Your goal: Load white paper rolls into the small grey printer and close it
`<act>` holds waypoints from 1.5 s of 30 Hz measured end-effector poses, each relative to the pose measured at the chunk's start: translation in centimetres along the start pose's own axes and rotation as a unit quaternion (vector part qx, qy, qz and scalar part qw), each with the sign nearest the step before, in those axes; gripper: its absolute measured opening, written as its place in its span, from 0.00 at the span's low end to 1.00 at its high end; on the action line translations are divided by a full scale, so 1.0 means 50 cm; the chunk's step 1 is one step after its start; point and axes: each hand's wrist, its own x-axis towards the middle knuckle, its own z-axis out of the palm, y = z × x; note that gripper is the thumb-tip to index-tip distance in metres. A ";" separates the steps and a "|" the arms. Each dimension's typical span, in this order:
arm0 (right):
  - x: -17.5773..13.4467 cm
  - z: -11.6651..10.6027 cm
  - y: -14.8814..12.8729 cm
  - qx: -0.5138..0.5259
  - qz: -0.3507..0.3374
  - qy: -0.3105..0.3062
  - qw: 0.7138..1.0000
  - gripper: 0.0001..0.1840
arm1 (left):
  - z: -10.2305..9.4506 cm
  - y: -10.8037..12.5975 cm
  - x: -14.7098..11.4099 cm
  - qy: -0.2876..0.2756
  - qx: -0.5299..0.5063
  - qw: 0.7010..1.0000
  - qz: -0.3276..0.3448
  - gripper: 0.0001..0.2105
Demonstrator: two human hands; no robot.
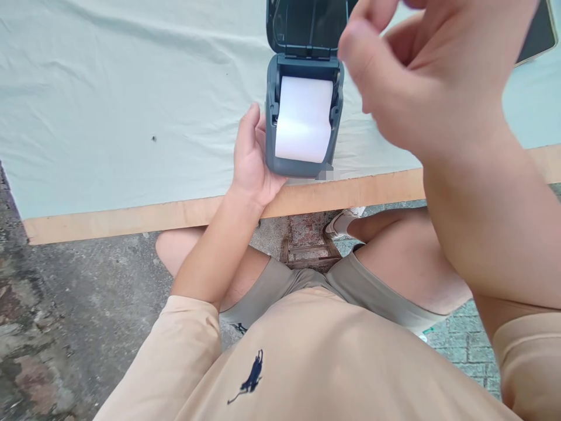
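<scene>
A dark grey portable receipt printer [302,169] stands near the table's front edge with its lid [302,26] hinged up. A strip of white paper [304,120] lies over its open compartment, its loose end towards me. My left hand [253,155] holds the printer from its left side, thumb up and the fingers partly hidden behind it. My right hand [412,70] is raised close to the camera, to the right of the lid. Its fingers are curled in towards the thumb; whatever they hold, if anything, is hidden.
A pale green cloth [109,105] covers the table, with a bare wooden edge [372,192] facing me. At the top right lies a dark flat device [537,35], partly behind my right hand. A small dark speck [153,138] is on the cloth at left.
</scene>
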 end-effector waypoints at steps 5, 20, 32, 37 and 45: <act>0.011 0.000 -0.023 -0.219 -0.001 -0.127 0.967 0.26 | -0.002 0.005 -0.016 -0.056 -0.003 0.998 -0.014 0.26; 0.025 0.018 0.019 -0.282 -0.006 -0.167 0.945 0.18 | 0.000 -0.003 -0.018 -0.079 0.007 0.997 -0.020 0.22; -0.122 -0.076 0.078 0.047 0.009 0.006 0.999 0.17 | -0.007 -0.001 0.001 -0.042 -0.003 0.998 -0.042 0.24; -0.155 -0.047 0.160 -0.072 0.053 -0.055 0.995 0.18 | -0.004 0.002 0.000 -0.047 -0.008 0.998 -0.043 0.24; -0.161 -0.080 0.181 -0.046 0.077 0.135 0.987 0.24 | -0.010 -0.002 -0.001 -0.057 -0.038 0.997 -0.041 0.23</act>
